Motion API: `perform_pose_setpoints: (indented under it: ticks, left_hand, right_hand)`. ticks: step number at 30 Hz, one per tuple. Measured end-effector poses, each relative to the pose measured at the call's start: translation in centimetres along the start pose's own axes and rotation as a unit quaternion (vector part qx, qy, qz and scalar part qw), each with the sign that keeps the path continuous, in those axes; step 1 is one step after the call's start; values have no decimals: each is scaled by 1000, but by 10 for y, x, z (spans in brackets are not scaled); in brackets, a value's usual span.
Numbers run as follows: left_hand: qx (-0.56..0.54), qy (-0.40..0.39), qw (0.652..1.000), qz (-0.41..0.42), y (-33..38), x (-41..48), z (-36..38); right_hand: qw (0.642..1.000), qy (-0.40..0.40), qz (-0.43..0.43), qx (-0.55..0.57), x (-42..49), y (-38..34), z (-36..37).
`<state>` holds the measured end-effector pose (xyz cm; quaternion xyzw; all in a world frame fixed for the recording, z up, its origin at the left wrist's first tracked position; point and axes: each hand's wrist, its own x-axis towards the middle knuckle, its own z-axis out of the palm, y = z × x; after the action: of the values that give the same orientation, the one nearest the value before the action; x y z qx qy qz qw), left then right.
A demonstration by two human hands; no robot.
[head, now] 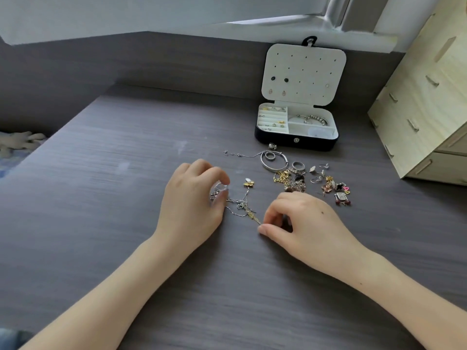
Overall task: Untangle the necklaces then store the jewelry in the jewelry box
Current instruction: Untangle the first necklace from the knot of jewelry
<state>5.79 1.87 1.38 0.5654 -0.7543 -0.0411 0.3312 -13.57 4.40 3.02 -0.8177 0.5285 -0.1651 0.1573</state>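
On the desk (101,173), the left hand (194,198) pinches the silver end of the tangle (242,206), and the right hand (303,218) pinches its gold chain (254,218). Pulling straight apart would likely tighten the knot (fine links may kink or snap). A careless right wrist could scatter the pile (316,181) just beside it. Beyond, the box (295,144) stands open, partly filled.

Tangled necklaces (240,205) between the fingers
Thin silver and gold chains, knotted flat, run from left fingers (222,178) to right fingertips (264,229); loose jewelry (298,180) heaps just beyond the right fingers; jewelry box (278,142) farther beyond, lid upright.
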Motion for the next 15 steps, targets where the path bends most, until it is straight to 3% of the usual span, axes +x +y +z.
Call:
perform_pose_setpoints:
  ticks: [5, 9, 15]
  left_hand:
    - [-37, -61, 994, 85, 13, -16, -3]
    - [-20, -102, 986, 130, 7, -28, -3]
    - [-8, -113, 979, 170, -4, -33, -6]
  right_hand:
    - [999, -29, 2, 14, -13, -5, -1]
    - [992, -103, -10, 69, -21, -9, -9]
    - [996, -7, 52, 75, 0, -7, -9]
